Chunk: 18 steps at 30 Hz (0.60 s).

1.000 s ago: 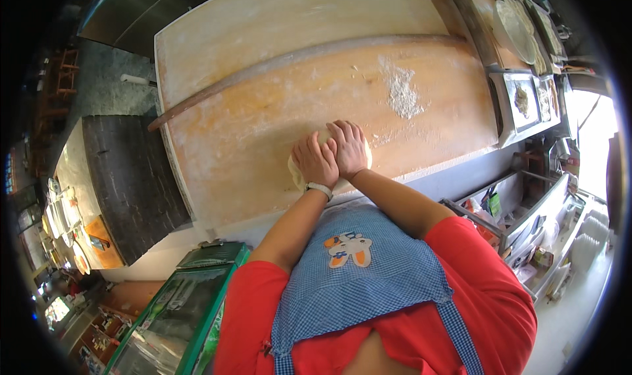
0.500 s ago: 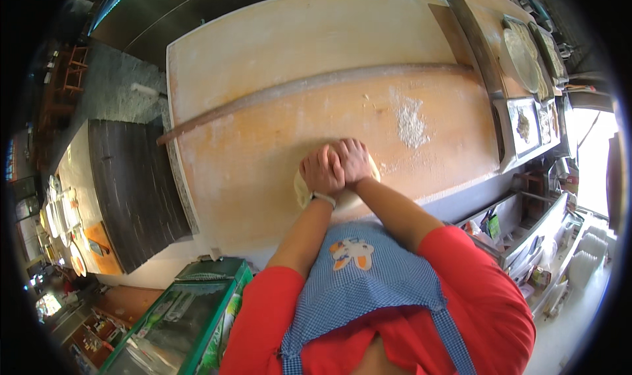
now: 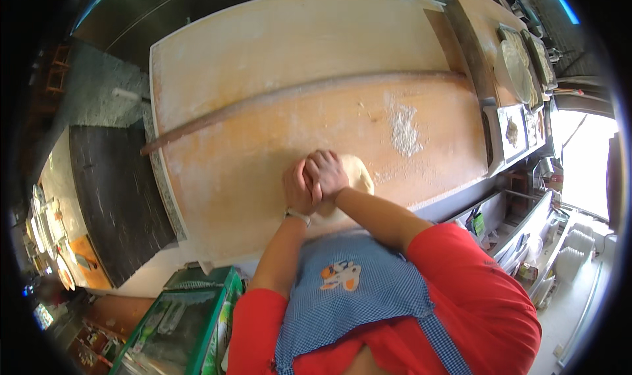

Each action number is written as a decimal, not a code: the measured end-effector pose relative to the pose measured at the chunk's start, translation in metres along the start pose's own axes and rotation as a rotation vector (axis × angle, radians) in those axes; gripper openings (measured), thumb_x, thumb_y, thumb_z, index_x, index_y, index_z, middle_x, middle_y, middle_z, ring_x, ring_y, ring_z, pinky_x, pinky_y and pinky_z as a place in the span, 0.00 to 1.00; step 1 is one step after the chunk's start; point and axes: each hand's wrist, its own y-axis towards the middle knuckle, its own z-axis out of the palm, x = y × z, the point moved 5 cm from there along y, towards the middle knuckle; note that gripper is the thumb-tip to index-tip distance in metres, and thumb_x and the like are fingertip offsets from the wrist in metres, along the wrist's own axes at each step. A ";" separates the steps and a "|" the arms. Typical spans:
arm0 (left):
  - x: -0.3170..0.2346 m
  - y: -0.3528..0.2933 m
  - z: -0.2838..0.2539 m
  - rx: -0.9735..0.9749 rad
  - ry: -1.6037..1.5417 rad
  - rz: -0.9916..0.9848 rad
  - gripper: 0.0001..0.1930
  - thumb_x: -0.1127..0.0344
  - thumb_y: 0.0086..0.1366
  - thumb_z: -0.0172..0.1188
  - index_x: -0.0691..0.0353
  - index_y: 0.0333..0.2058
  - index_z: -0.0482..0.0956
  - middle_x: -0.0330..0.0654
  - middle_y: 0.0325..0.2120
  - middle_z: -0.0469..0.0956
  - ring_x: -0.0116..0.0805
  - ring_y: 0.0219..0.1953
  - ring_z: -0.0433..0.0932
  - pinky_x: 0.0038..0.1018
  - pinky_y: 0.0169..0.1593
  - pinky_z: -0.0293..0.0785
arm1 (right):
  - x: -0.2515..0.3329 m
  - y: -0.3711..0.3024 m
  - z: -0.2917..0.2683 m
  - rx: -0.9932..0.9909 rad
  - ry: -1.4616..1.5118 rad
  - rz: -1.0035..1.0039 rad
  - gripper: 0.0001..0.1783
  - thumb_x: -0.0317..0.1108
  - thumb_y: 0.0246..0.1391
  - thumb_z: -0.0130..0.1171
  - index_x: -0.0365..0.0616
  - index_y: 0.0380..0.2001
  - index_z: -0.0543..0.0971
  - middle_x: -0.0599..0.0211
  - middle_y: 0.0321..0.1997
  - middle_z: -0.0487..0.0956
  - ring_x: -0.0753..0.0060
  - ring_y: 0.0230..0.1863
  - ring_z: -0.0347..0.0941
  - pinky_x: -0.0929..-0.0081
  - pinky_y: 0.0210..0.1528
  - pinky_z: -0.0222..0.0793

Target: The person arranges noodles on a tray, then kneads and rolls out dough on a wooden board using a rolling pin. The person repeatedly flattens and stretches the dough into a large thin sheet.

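A pale, smooth lump of dough (image 3: 355, 172) lies on the wooden work board (image 3: 230, 197), near its front edge. Both hands bear down on the left part of the lump with arms stretched forward. My left hand (image 3: 297, 188) has its fingers curled over the dough, and a band circles that wrist. Lapping over it, my right hand (image 3: 328, 172) is closed with its fingers pressed together on the same spot. The hands hide part of the dough, whose right side bulges out past my right wrist.
A long wooden rolling pin (image 3: 289, 97) lies across the board beyond the dough. Loose flour (image 3: 404, 131) is scattered to the right. Trays (image 3: 512, 133) stand at the board's right end. A green-framed case (image 3: 178, 325) sits at the lower left, and an open drawer (image 3: 507, 223) at the lower right.
The hands have shifted left over the dough, so more of it shows on their right. The whole view has also turned slightly.
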 end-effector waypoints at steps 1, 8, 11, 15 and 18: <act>0.001 0.000 -0.001 -0.012 -0.022 0.022 0.36 0.41 0.66 0.44 0.70 0.57 0.65 0.60 0.49 0.73 0.60 0.49 0.72 0.49 0.54 0.66 | -0.003 0.005 0.001 -0.016 0.013 -0.016 0.20 0.43 0.46 0.56 0.44 0.42 0.76 0.59 0.45 0.75 0.55 0.53 0.68 0.58 0.61 0.59; 0.012 0.017 0.003 -0.041 0.039 -0.045 0.35 0.41 0.65 0.43 0.68 0.57 0.67 0.57 0.50 0.73 0.59 0.48 0.73 0.48 0.53 0.67 | -0.005 0.022 0.002 -0.088 -0.003 -0.090 0.15 0.43 0.47 0.55 0.47 0.36 0.76 0.65 0.36 0.75 0.60 0.44 0.71 0.62 0.52 0.64; 0.013 0.017 0.005 0.053 0.017 -0.182 0.33 0.43 0.67 0.42 0.67 0.58 0.66 0.58 0.50 0.73 0.60 0.50 0.72 0.50 0.55 0.67 | -0.002 0.025 0.000 0.037 -0.044 0.007 0.17 0.42 0.49 0.53 0.46 0.41 0.75 0.61 0.45 0.75 0.55 0.55 0.67 0.57 0.63 0.56; -0.016 -0.003 0.004 -0.028 0.187 -0.136 0.32 0.46 0.68 0.40 0.67 0.59 0.65 0.60 0.56 0.68 0.64 0.57 0.67 0.54 0.60 0.62 | 0.009 -0.007 -0.008 0.058 -0.070 0.037 0.28 0.44 0.52 0.48 0.45 0.55 0.71 0.53 0.66 0.64 0.47 0.72 0.50 0.50 0.74 0.37; -0.046 -0.025 0.005 -0.049 0.161 -0.053 0.33 0.46 0.68 0.37 0.67 0.61 0.63 0.64 0.61 0.63 0.66 0.63 0.61 0.58 0.64 0.56 | 0.007 -0.042 -0.014 0.078 -0.002 0.051 0.32 0.45 0.56 0.46 0.46 0.63 0.67 0.51 0.74 0.56 0.45 0.76 0.45 0.47 0.75 0.36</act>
